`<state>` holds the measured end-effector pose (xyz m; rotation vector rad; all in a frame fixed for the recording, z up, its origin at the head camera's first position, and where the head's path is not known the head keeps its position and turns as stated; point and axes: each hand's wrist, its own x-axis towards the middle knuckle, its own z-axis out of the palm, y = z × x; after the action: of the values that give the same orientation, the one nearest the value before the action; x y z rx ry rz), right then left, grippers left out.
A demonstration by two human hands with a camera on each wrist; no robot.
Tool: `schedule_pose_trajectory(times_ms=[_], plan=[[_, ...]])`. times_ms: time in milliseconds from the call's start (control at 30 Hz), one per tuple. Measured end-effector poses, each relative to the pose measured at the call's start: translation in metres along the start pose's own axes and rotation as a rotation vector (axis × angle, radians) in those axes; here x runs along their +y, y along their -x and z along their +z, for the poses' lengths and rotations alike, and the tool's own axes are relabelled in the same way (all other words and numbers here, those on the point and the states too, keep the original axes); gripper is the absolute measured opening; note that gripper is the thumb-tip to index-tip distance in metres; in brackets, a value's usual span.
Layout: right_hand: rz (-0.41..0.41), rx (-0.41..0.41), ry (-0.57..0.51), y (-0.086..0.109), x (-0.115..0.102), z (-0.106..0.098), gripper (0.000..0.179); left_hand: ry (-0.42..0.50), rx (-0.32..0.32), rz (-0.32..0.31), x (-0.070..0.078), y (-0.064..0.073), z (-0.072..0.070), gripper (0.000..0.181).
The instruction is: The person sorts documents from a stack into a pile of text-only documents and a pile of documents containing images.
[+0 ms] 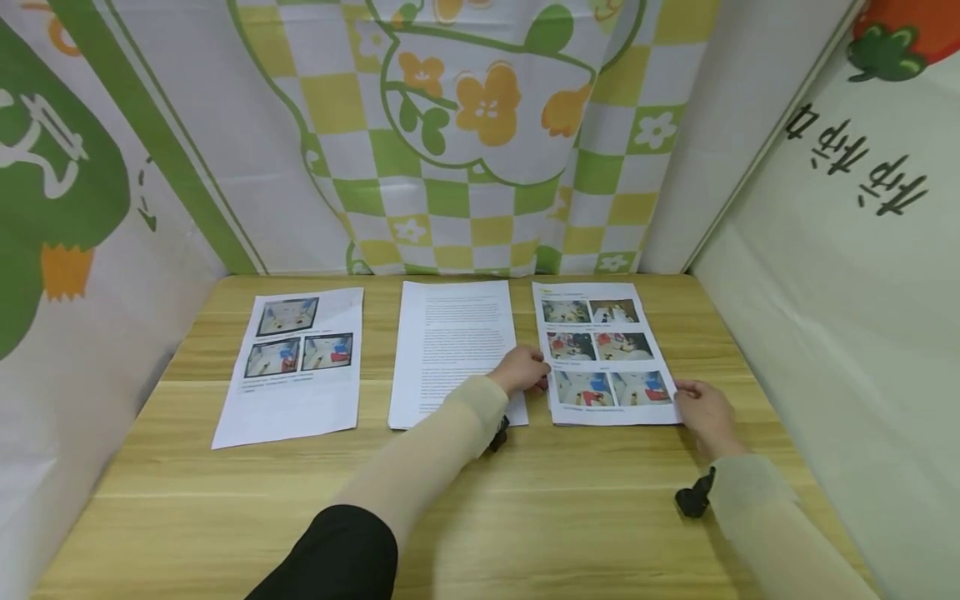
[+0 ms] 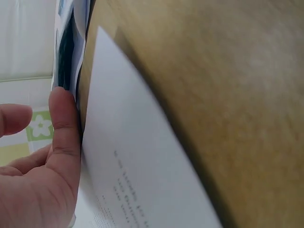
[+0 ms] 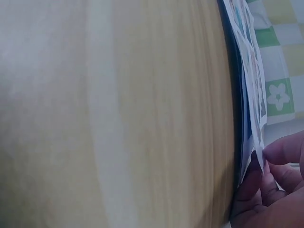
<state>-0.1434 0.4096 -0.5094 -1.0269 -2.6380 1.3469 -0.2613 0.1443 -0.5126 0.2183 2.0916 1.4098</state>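
Observation:
On the right lies a small stack of paper printed with colour photos (image 1: 579, 367). My right hand (image 1: 705, 414) pinches its lower right corner between thumb and fingers; in the right wrist view the paper edge (image 3: 256, 118) lifts a little there. At the stack's left edge, my left hand (image 1: 521, 371) touches the side with a fingertip. Its thumb stands apart from the fingers (image 2: 65, 121) in the left wrist view. Under that hand is the right edge of the middle stack of text pages (image 1: 457, 350), partly covered by the left forearm.
A third sheet with several printed photos (image 1: 300, 417) lies at the left of the wooden table (image 1: 570, 517). A patterned curtain (image 1: 480, 208) hangs along the back edge, and pale fabric walls (image 1: 840, 333) rise at both sides. Small black devices (image 1: 693, 497) sit at the wrists.

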Motion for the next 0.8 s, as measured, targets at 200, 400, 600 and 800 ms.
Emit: schedule_pose_trajectory(times_ms=[200, 400, 600, 800], plan=[[-0.013, 0.008, 0.029, -0.002, -0.003, 0.004, 0.040, -0.043, -0.031, 0.005, -0.001, 0.002, -0.003, 0.033], [-0.020, -0.017, 0.027, -0.003, -0.010, 0.008, 0.045, -0.116, -0.079, 0.041, 0.001, 0.007, -0.013, 0.045], [-0.059, -0.025, 0.007, -0.006, -0.023, 0.019, 0.047, -0.049, -0.087, 0.103, 0.003, 0.019, -0.040, 0.049], [-0.195, -0.010, -0.016, 0.001, -0.046, 0.038, 0.041, 0.067, -0.015, 0.079, -0.008, 0.029, -0.074, 0.046]])
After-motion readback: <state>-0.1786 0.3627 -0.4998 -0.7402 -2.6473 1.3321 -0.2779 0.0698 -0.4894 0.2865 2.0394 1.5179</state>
